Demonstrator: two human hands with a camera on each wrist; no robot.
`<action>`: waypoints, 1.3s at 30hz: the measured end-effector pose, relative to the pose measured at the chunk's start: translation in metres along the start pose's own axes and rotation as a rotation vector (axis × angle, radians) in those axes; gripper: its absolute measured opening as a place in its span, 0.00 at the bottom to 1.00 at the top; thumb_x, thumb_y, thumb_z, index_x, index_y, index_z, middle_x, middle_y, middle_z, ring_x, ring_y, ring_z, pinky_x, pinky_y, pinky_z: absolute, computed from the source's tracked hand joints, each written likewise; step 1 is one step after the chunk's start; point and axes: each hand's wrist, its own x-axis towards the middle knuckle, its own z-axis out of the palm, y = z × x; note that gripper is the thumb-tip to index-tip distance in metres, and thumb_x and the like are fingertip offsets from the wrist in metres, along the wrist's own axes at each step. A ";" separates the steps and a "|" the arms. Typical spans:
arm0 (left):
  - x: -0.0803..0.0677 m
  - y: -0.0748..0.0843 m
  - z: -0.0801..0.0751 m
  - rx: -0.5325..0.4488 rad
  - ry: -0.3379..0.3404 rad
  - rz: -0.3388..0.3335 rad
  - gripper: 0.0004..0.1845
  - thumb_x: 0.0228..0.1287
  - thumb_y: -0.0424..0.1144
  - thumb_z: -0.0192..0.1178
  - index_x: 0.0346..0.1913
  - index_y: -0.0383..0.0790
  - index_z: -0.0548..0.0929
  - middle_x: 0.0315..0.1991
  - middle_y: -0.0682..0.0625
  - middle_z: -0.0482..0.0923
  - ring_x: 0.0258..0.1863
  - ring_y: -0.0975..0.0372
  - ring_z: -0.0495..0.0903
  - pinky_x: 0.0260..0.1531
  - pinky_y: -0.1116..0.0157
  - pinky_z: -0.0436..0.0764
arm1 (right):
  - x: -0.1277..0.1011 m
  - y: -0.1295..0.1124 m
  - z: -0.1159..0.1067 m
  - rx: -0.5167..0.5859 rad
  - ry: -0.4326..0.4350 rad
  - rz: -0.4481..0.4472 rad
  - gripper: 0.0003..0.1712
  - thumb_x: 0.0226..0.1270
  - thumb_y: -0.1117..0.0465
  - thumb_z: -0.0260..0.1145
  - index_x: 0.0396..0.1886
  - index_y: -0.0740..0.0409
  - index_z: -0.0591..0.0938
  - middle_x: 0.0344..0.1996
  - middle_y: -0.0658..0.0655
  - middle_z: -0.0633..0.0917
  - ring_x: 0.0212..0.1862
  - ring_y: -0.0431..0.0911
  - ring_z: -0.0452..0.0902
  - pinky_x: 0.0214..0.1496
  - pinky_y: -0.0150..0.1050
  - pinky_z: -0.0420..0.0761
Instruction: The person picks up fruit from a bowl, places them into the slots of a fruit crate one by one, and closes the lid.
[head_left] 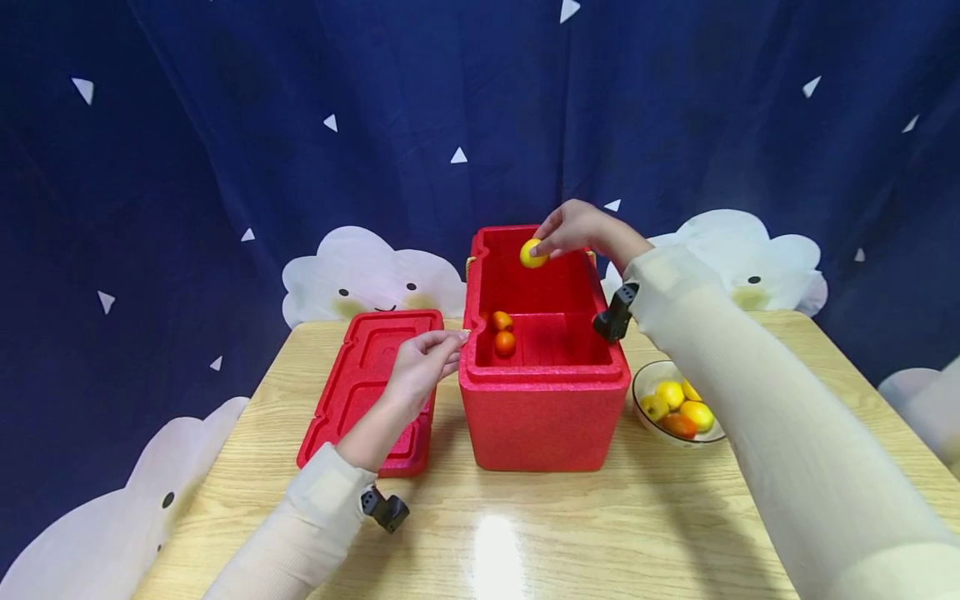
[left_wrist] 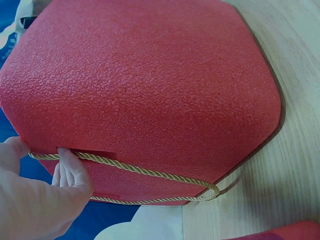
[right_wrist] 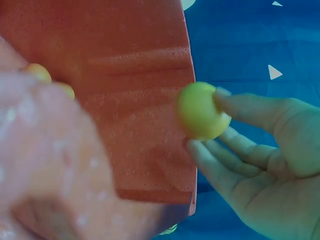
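Observation:
My right hand [head_left: 573,229] pinches a round yellow fruit [head_left: 533,253], lemon-like, between thumb and fingertips. It is above the far part of an open red foam box [head_left: 543,425]. Inside the box, two orange-red fruits [head_left: 504,342] lie on the floor by the left wall. At the box's left rim my left hand [head_left: 426,360] grips the edge, thumb on top. Its fingers [left_wrist: 70,167] bend beside the slot in the side wall, where a gold rope handle [left_wrist: 150,172] hangs; whether they press on the rope I cannot tell.
The box's red lid [head_left: 367,367] lies on the wooden table [head_left: 480,517], left of the box. On the right stands a bowl [head_left: 647,372] with several yellow and red fruits, partly hidden by my right sleeve. A dark blue curtain [head_left: 375,125] hangs behind the table.

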 end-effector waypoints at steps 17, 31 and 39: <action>0.002 0.004 -0.003 0.022 0.005 -0.019 0.18 0.65 0.42 0.60 0.52 0.32 0.80 0.41 0.48 0.83 0.32 0.67 0.82 0.53 0.63 0.83 | -0.027 -0.015 -0.016 0.026 0.035 -0.054 0.25 0.66 0.55 0.64 0.60 0.58 0.76 0.58 0.63 0.80 0.54 0.53 0.80 0.63 0.46 0.79; 0.000 0.005 0.001 -0.027 -0.015 -0.006 0.17 0.66 0.38 0.58 0.52 0.30 0.79 0.41 0.49 0.84 0.31 0.68 0.83 0.47 0.68 0.85 | -0.079 0.059 -0.019 -0.022 0.170 -0.168 0.21 0.64 0.54 0.66 0.51 0.62 0.80 0.46 0.62 0.86 0.39 0.41 0.82 0.42 0.29 0.85; -0.002 0.004 0.004 -0.009 -0.020 -0.025 0.17 0.66 0.40 0.59 0.53 0.32 0.80 0.45 0.46 0.83 0.33 0.68 0.83 0.56 0.59 0.81 | -0.101 0.123 -0.013 -0.065 0.138 -0.121 0.25 0.64 0.51 0.66 0.53 0.64 0.79 0.44 0.61 0.86 0.35 0.34 0.79 0.38 0.24 0.80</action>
